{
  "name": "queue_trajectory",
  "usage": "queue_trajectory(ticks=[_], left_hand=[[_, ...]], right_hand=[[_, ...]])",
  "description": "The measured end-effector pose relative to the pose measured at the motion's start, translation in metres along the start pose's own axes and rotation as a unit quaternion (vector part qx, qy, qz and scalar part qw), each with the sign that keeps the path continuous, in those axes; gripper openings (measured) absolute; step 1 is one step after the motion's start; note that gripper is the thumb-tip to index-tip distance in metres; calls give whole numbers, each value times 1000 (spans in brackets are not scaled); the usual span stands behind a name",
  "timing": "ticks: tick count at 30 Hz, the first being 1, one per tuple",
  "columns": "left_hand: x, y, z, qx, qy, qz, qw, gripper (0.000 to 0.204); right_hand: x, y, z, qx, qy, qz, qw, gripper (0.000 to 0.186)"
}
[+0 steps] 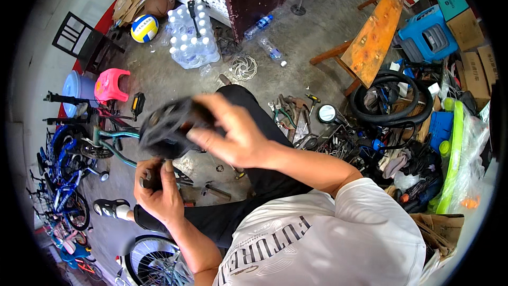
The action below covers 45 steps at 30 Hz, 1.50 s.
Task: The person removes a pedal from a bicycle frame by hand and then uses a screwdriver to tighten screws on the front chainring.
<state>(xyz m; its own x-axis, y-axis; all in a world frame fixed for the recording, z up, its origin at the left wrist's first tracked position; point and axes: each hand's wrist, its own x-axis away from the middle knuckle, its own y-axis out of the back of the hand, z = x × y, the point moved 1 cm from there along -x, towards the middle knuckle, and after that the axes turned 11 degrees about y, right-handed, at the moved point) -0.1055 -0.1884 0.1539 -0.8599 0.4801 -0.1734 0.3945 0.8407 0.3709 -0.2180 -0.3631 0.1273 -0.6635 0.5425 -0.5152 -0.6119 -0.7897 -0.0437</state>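
My right hand (233, 132) is raised in front of me and grips a black bicycle pedal (172, 124), which looks blurred. Just below it my left hand (159, 190) is closed around a small dark metal part (151, 180), held near my black-trousered knee. The two hands are close together but do not touch. A teal bicycle frame (114, 140) with another black pedal (138, 103) lies just left of the hands.
Hand tools (293, 114) lie scattered on the concrete floor to the right, beside black tyres (391, 100) and cluttered boxes. An orange wooden bench (373, 34), a pack of water bottles (193, 34), a pink stool (111, 85) and parked blue bicycles (61, 175) surround me.
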Motion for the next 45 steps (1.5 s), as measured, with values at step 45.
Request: queue_trajectory(ticks=[45], left_hand=[[131,90,120,-336,307,55,889,27]], right_hand=[[-6,180,-316,129,-417,-82,896,35]])
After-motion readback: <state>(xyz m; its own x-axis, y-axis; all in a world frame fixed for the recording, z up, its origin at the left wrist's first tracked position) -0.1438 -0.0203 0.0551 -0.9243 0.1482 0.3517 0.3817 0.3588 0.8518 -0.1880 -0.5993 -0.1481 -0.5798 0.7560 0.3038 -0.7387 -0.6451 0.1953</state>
